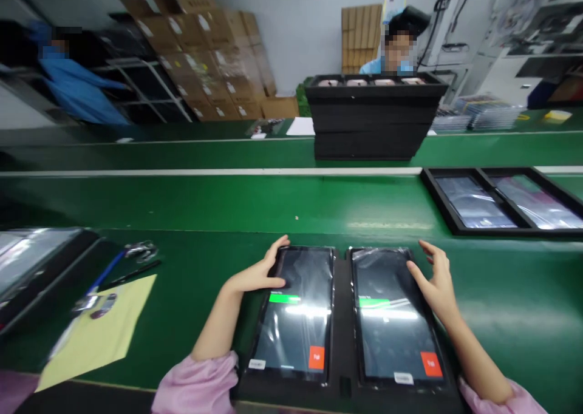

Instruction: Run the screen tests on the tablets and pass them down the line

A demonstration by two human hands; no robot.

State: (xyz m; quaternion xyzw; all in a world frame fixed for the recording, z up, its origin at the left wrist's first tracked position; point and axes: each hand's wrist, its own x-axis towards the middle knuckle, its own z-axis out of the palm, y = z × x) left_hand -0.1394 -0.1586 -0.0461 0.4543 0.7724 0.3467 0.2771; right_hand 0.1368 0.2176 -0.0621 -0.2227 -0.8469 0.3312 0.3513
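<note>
Head view: what's the left hand (257, 272) on?

"The upper left edge of the left tablet (298, 314). Its fingers rest there, spread, with the grip released, not clenched."

And the right hand (432, 278)?

"Same loose grip. Its fingertips (410, 266) lie on the plastic film (382, 268) over the upper right part of the right tablet (394, 320)."

Where do the tablets sit?

"Side by side in a black tray (345, 347), just apart, on the green bench (228, 201). Each screen shows a green bar and has a red-orange label (316, 357) near its lower right corner."

What's near the left hand?

"A sheet of yellow paper (100, 332), a black pen (132, 274), and a dark tray (31, 268) with another wrapped screen, all off to the left."

And farther up the bench?

"Another black tray (501, 201) holds two wrapped screens on the right. Beyond it stands a stack of black trays (371, 122), with a co-worker in a blue sleeve (371, 68) behind it and cardboard boxes (204, 56) by the far wall (310, 25)."
</note>
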